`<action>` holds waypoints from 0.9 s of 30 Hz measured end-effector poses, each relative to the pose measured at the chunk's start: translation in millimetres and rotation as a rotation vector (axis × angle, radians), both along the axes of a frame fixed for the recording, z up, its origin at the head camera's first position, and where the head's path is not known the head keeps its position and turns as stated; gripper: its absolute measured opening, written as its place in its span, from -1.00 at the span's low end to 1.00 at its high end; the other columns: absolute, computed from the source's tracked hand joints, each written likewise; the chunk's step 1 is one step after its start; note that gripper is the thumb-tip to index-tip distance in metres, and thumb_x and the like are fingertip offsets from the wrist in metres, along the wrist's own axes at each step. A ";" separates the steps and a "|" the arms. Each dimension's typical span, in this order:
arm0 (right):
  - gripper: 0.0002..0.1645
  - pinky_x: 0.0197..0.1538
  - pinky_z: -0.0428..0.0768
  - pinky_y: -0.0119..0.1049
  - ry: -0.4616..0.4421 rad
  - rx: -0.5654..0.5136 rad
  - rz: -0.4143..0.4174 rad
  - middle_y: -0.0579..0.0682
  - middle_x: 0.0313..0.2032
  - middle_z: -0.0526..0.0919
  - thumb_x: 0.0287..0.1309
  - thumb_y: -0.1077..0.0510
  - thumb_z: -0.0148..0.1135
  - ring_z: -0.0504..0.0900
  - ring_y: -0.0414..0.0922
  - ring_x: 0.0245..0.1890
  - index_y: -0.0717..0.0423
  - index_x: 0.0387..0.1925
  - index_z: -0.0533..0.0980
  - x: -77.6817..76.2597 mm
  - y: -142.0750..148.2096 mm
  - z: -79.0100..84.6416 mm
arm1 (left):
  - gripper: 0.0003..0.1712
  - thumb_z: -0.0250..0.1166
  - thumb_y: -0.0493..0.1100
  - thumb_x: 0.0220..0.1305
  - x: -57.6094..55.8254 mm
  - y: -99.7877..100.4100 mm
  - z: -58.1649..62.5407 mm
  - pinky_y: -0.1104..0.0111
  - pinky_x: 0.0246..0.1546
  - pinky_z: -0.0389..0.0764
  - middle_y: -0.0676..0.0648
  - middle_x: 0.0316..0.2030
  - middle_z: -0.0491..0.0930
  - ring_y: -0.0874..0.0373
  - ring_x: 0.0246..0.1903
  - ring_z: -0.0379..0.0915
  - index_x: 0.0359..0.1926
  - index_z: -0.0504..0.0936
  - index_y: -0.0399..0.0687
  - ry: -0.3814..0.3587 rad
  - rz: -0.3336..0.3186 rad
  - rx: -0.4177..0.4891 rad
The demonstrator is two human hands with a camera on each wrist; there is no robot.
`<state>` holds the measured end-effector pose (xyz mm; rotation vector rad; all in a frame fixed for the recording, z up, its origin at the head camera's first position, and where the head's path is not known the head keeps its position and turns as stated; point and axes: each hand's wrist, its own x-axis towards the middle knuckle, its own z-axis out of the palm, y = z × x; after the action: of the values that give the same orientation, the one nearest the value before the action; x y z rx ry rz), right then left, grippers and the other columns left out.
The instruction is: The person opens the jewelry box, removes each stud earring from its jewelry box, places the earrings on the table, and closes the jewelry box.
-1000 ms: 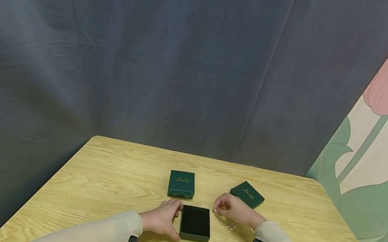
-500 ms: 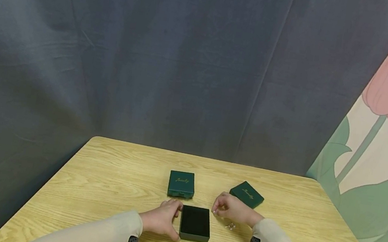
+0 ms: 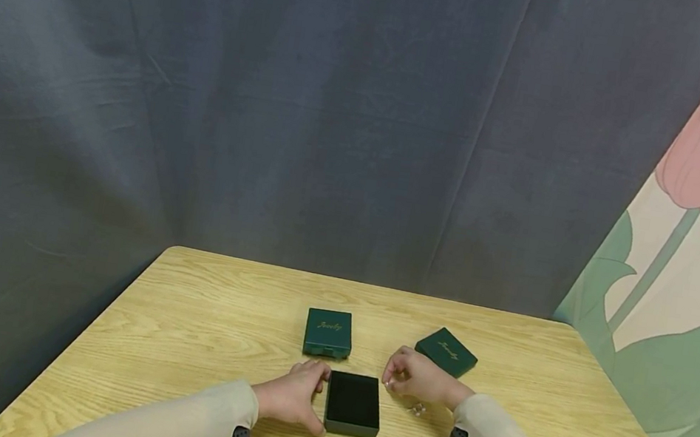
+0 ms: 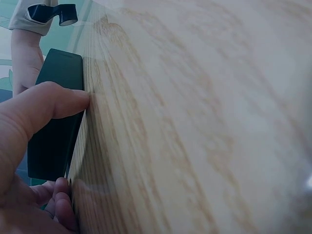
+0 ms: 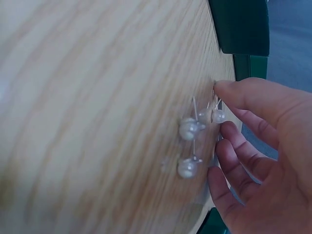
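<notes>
At the middle of the table, a lidless dark jewelry box with a black pad inside lies flat. My left hand holds it at its left side, thumb by the near corner and fingers by the far one; the left wrist view shows the thumb against the box's wall. To the right, my right hand is low over the table, thumb and fingertips together at a small pearl earring. Two more pearl stud earrings lie just beside those fingers, small in the head view.
A green box with gold lettering stands behind the dark box. Behind my right hand lies a second green lettered piece, turned at an angle. The wooden table ends at a dark curtain, with a painted wall at right.
Almost nothing moves. My right hand and wrist shift very slightly left, the fingertips staying at the pearl earring. The left hand stays at the dark box.
</notes>
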<state>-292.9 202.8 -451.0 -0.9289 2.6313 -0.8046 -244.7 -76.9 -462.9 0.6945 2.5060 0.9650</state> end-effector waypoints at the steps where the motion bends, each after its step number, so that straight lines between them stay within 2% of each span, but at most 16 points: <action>1: -0.94 -0.24 0.37 -0.38 0.003 0.002 -0.002 -0.06 -0.24 0.42 0.18 0.26 0.29 0.34 -0.19 -0.30 0.05 -0.37 0.57 0.2 0.0 -0.2 | -0.23 0.58 -0.09 -0.20 -0.1 0.2 0.1 0.31 -0.17 0.32 0.07 -0.25 0.32 0.12 -0.18 0.14 0.04 0.35 -0.02 0.000 0.000 0.003; 15: -0.94 -0.19 0.37 -0.34 -0.002 0.023 -0.036 -0.09 -0.25 0.42 0.19 0.22 0.29 0.33 -0.17 -0.27 0.00 -0.34 0.56 1.7 -1.2 0.0 | -0.24 0.59 -0.11 -0.23 0.0 0.4 0.6 0.34 -0.18 0.29 0.06 -0.27 0.31 0.12 -0.20 0.12 -0.01 0.34 -0.03 0.023 -0.003 0.009; 19: -0.94 -0.15 0.49 -0.28 -0.017 -0.019 -0.049 -0.07 -0.21 0.50 0.25 0.16 0.24 0.47 -0.16 -0.23 0.02 -0.24 0.54 -0.2 1.0 5.1 | -0.23 0.59 -0.10 -0.23 0.1 -0.1 0.4 0.33 -0.18 0.28 0.05 -0.27 0.31 0.12 -0.20 0.12 0.00 0.34 -0.02 0.017 0.000 0.007; 23: -0.67 0.05 0.53 -0.03 0.031 -0.094 -0.116 0.07 -0.01 0.57 0.32 0.07 0.18 0.57 0.02 -0.01 0.12 0.04 0.49 -5.6 9.8 16.2 | -0.23 0.58 -0.10 -0.23 0.8 0.0 0.4 0.33 -0.18 0.29 0.05 -0.27 0.31 0.12 -0.20 0.12 0.00 0.34 -0.02 0.014 0.002 0.006; 27: -0.26 0.19 0.36 0.19 0.132 -0.108 -0.238 0.20 0.24 0.43 0.28 -0.13 0.19 0.41 0.20 0.22 0.12 0.36 0.27 -14.4 26.6 27.3 | -0.25 0.58 -0.11 -0.22 0.8 0.0 1.0 0.33 -0.19 0.28 0.05 -0.27 0.30 0.12 -0.20 0.12 -0.01 0.33 -0.01 0.013 0.000 0.006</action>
<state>-307.3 229.4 -423.8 -0.7253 2.8771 -0.9810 -243.9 -76.9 -461.8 0.7051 2.5154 0.9710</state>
